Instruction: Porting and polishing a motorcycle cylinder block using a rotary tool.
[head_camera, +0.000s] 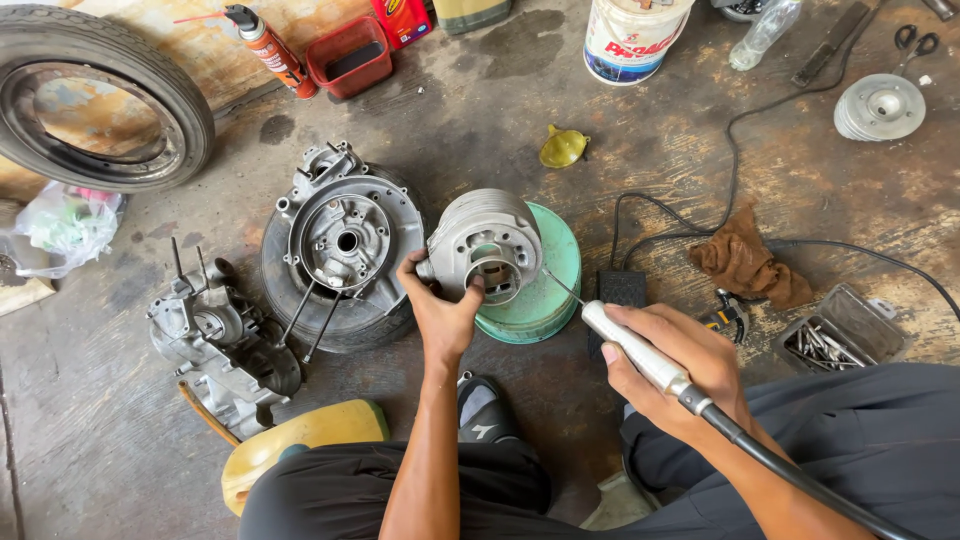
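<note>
White bucket (630, 35) with red-blue label, top centre; red spray can (268, 48) top left. Left hand (440, 305) grips finned cylinder (485, 242) on green tub (545, 290). Right hand (665, 365) wraps white rotary handpiece (630, 345), bit at cylinder.

I see bare floor (500, 110) open above the finned cylinder (487, 245), up to the yellow funnel (563, 147). To its left the engine case on its tyre (340, 250) blocks passage; to its right the black pedal (622, 288), cable (735, 140) and brown rag (748, 265) crowd the way
</note>
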